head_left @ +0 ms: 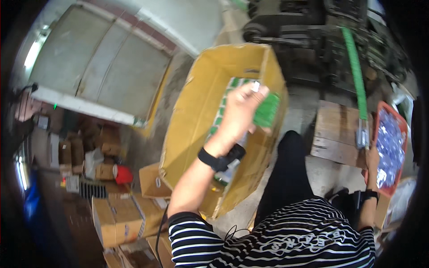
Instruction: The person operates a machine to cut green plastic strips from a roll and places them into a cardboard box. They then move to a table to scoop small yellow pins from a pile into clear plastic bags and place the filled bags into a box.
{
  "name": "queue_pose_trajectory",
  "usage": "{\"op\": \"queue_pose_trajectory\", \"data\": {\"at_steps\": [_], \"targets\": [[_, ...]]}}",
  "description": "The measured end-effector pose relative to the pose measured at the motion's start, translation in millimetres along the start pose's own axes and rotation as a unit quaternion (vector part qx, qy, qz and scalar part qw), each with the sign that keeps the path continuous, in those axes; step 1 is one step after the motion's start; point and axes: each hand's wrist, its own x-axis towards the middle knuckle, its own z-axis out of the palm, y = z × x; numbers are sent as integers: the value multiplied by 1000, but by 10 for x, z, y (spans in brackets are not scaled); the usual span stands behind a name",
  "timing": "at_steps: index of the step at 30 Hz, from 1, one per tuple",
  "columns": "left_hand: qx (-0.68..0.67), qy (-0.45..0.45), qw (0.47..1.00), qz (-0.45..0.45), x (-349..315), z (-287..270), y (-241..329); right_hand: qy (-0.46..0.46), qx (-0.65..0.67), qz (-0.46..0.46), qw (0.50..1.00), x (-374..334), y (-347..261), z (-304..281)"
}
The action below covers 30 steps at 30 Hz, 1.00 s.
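My left hand (240, 108) is over a large open cardboard box (187, 120), its fingers pinched on a small white piece (256, 86). A bright green packet (267, 110) shows just beside those fingers; whether it is held or lies in the box I cannot tell. Rows of green-and-white packets (220, 109) line the box under my forearm. Off to the right, my right hand (372, 161) is against the left rim of an orange-red tray (381, 107) heaped with clear, bluish plastic packets (390, 145). Its fingers are too small and partly hidden to read.
A green strip (355, 67) slopes from dark machinery (290, 27) to silvery packets (362, 137) by a wooden crate (337, 129). More cardboard cartons (120, 216) are stacked at lower left, with a red object (123, 174) nearby. A grey metal panel (100, 58) stands at upper left.
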Motion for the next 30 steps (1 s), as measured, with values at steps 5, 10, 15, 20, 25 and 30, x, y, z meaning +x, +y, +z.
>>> {"op": "queue_pose_trajectory", "data": {"at_steps": [5,10,15,20,25,30], "targets": [[45,169,981,-82,-146,-1454,-842,22,-43,-80,996,355,206,376],[43,160,951,-261,-219,-2148,-1838,73,-73,-81,991,546,430,563],[-27,152,965,-211,322,-2021,-2661,158,-52,-102,981,634,800,750],[68,146,978,-132,993,-1425,-3141,211,-55,-212,953,474,282,603],[179,251,950,-48,1242,-724,-3390,224,-54,-271,935,414,57,472],[206,295,930,-69,1289,-639,-3455,155,-37,-275,948,363,-106,408]]}}
